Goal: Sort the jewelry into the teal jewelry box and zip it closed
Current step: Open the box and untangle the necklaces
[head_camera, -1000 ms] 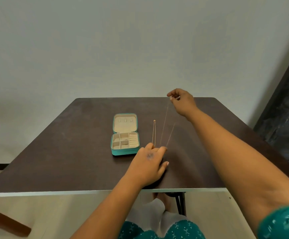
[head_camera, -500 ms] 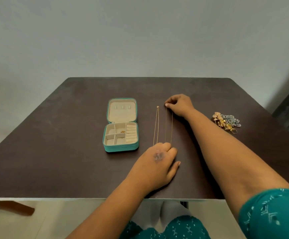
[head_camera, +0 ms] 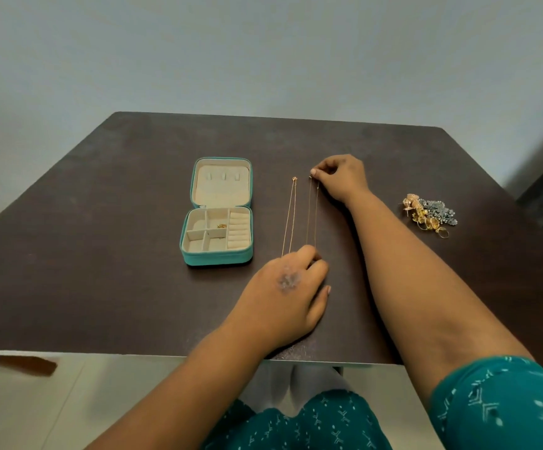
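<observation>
The teal jewelry box lies open on the dark table, lid flat at the back, cream compartments in front with one small gold piece inside. Two thin gold chains lie stretched side by side right of the box. My right hand pinches the far end of the right chain. My left hand rests on the near ends of both chains, fingers closed over them. The left chain lies flat with its far end free.
A heap of gold and grey earrings and rings sits at the right side of the dark table. A pale wall stands behind. The table's near edge runs just under my left wrist.
My right hand has come down from the air, laying the chain flat on the table. The view has tilted downward, bringing the jewelry heap into sight. My left hand stayed in place.
</observation>
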